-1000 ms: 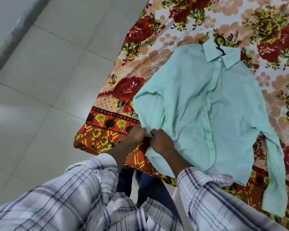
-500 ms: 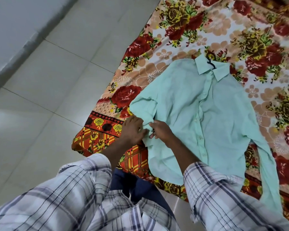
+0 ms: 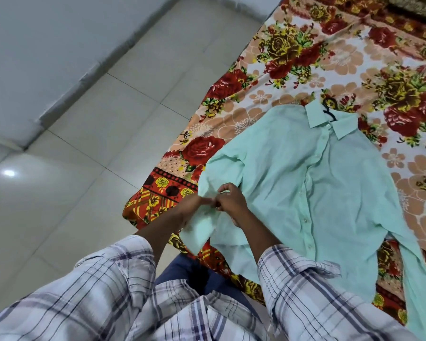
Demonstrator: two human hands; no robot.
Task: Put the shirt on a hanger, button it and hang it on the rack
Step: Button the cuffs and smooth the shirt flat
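A mint-green shirt lies flat and face up on a floral bedsheet, its front placket closed. A black hanger hook pokes out of the collar; the rest of the hanger is hidden inside the shirt. The shirt's left sleeve is folded back toward me, and its cuff hangs over my left wrist. My left hand and my right hand meet at that cuff, fingers curled and pinching the fabric. The other sleeve trails down at the right edge.
The floral bedsheet ends at a red patterned border just left of my hands. Beyond it lies pale tiled floor, with a grey wall base further left. My plaid sleeves and blue trousers fill the bottom.
The view has shifted up and closer. My hands have lifted the sleeve end off the shirt's side, and the cuff now hangs over my left wrist.
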